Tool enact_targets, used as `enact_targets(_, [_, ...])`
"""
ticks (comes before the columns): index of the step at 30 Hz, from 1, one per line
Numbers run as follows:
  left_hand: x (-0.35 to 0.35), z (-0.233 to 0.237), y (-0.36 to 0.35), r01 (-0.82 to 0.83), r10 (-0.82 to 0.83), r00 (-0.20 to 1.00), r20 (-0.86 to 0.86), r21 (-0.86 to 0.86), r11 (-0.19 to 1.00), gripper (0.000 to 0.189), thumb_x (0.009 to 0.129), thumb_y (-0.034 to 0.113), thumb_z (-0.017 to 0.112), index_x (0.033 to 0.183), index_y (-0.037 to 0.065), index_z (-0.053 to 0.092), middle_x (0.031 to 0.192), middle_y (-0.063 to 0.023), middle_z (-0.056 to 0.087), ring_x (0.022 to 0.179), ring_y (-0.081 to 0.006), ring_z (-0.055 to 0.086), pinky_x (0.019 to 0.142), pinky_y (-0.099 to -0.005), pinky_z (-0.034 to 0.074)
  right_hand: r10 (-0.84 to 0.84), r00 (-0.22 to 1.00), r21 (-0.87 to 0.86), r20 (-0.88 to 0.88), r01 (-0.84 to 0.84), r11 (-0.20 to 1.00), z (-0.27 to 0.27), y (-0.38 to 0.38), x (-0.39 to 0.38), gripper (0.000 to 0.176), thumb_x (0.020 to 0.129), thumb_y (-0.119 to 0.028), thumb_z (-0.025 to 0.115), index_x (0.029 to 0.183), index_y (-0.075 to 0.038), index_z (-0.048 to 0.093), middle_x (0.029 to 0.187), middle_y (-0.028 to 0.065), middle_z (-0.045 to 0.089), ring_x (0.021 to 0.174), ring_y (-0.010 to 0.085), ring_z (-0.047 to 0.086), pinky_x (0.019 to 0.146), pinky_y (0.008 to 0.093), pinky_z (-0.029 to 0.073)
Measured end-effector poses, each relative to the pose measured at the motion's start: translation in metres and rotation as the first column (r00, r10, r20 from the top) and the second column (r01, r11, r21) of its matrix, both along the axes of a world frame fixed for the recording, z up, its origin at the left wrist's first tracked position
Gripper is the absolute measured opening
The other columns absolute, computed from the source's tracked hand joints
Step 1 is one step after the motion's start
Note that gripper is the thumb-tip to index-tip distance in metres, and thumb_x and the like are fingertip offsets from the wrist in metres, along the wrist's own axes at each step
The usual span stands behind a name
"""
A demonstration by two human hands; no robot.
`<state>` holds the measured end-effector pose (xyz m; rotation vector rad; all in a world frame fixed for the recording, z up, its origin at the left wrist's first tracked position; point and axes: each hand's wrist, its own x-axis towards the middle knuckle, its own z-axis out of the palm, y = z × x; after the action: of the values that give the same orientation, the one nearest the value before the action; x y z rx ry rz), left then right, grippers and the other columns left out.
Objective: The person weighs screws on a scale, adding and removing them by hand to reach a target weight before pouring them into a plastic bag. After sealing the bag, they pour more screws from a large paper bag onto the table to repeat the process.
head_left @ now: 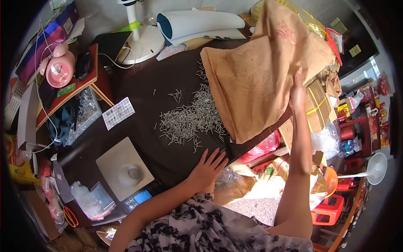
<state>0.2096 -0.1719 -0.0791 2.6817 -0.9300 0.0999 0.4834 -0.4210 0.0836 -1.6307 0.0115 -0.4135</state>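
Observation:
A heap of small metal screws or nails (191,119) lies on the dark table (138,88), with a few loose pieces to its left. My right hand (297,90) grips a large brown paper sack (256,75) by its right side. The sack's wide end rests over the right edge of the heap and hides part of it. My left hand (208,168) lies at the table's near edge with fingers spread, just below the heap, holding nothing.
A digital scale (126,170) and clear plastic bags (92,201) are at the left front. A label sheet (119,113), pink alarm clock (60,69) and white lamp base (145,44) stand farther back. Red stool (328,210) at right.

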Motion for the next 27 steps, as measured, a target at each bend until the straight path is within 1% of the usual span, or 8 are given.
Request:
enact_targets(2, [0.001, -0.003, -0.002, -0.009, 0.009, 1.0, 0.007, -0.014, 1.0, 0.068, 0.08, 0.033, 0.062, 0.14, 0.011, 0.039, 0.147, -0.0119, 0.034, 0.138, -0.0328, 0.025, 0.111, -0.0558, 0.017, 0.065, 0.993, -0.074, 0.098, -0.058, 0.996, 0.019, 0.015, -0.002, 0.055, 0.097, -0.035, 0.051, 0.132, 0.007, 0.044, 0.126, 0.009, 0.053, 0.113, 0.0131, 0.048, 0.099, 0.0264, 0.036])
enact_targets(4, [0.0, -0.004, -0.001, -0.009, 0.01, 1.0, 0.008, -0.023, 1.0, 0.068, 0.079, 0.033, 0.062, 0.14, 0.011, 0.04, 0.147, -0.0115, 0.034, 0.138, -0.0325, 0.025, 0.111, -0.0557, 0.016, -0.019, 0.998, -0.086, -0.055, 0.014, 0.996, 0.023, 0.012, 0.008, 0.054, 0.098, -0.034, 0.051, 0.131, 0.007, 0.045, 0.125, 0.0083, 0.053, 0.113, 0.0133, 0.048, 0.099, 0.027, 0.036])
enact_targets(9, [0.0, -0.002, 0.002, -0.018, 0.017, 1.0, -0.01, -0.033, 0.999, 0.068, 0.079, 0.032, 0.064, 0.139, 0.012, 0.041, 0.147, -0.0106, 0.034, 0.139, -0.0319, 0.024, 0.112, -0.0548, 0.016, 0.03, 0.996, -0.058, 0.082, -0.025, 0.998, 0.012, 0.012, 0.007, 0.054, 0.098, -0.035, 0.05, 0.131, 0.007, 0.045, 0.123, 0.0088, 0.054, 0.113, 0.0141, 0.049, 0.099, 0.0283, 0.037])
enact_targets(11, [-0.001, -0.003, 0.0, -0.019, 0.019, 1.0, -0.007, -0.045, 0.999, 0.068, 0.078, 0.032, 0.064, 0.139, 0.012, 0.041, 0.147, -0.0104, 0.035, 0.139, -0.0316, 0.025, 0.112, -0.0545, 0.016, -0.008, 1.0, -0.094, -0.008, 0.007, 0.996, 0.014, 0.006, 0.003, 0.056, 0.098, -0.035, 0.049, 0.134, 0.007, 0.042, 0.129, 0.01, 0.052, 0.118, 0.016, 0.048, 0.102, 0.0284, 0.035])
enact_targets(16, [0.001, -0.006, -0.001, -0.044, 0.04, 0.999, -0.028, -0.129, 0.991, 0.063, 0.079, 0.034, 0.065, 0.135, 0.011, 0.047, 0.144, -0.0105, 0.038, 0.137, -0.0298, 0.027, 0.112, -0.0537, 0.017, 0.075, 0.985, -0.033, 0.153, -0.071, 0.997, -0.01, -0.017, 0.019, 0.059, 0.098, -0.038, 0.048, 0.135, 0.007, 0.041, 0.137, 0.0125, 0.045, 0.126, 0.0182, 0.042, 0.107, 0.0298, 0.03])
enact_targets(22, [0.028, 0.023, 0.01, -0.118, 0.024, 0.973, -0.23, -0.402, 0.908, 0.038, 0.083, 0.027, 0.064, 0.115, 0.006, 0.06, 0.124, -0.0134, 0.055, 0.118, -0.0315, 0.048, 0.102, -0.0504, 0.031, -0.09, 0.996, 0.1, -0.02, 0.091, 0.991, -0.054, -0.068, 0.025, 0.064, 0.097, -0.04, 0.048, 0.138, 0.007, 0.036, 0.138, 0.0129, 0.045, 0.127, 0.0183, 0.042, 0.108, 0.031, 0.03])
enact_targets(24, [0.067, 0.04, 0.025, -0.145, 0.139, 0.989, -0.05, -0.488, 0.861, 0.031, 0.081, 0.02, 0.067, 0.108, 0.004, 0.062, 0.117, -0.0143, 0.058, 0.109, -0.0314, 0.055, 0.095, -0.0462, 0.038, -0.122, 0.991, 0.134, -0.051, 0.128, 0.983, -0.068, -0.075, 0.018, 0.061, 0.097, -0.038, 0.05, 0.138, 0.006, 0.038, 0.136, 0.0114, 0.047, 0.124, 0.0175, 0.044, 0.106, 0.0309, 0.033])
enact_targets(27, [0.153, 0.056, 0.049, -0.112, 0.207, 0.969, 0.134, -0.51, 0.853, 0.041, 0.08, 0.016, 0.067, 0.117, 0.001, 0.055, 0.119, -0.0182, 0.056, 0.111, -0.0345, 0.053, 0.093, -0.0441, 0.04, -0.131, 0.99, 0.112, -0.059, 0.137, 0.984, -0.068, -0.065, 0.004, 0.056, 0.096, -0.035, 0.053, 0.134, 0.005, 0.043, 0.132, 0.0096, 0.05, 0.119, 0.0165, 0.048, 0.102, 0.0302, 0.036])
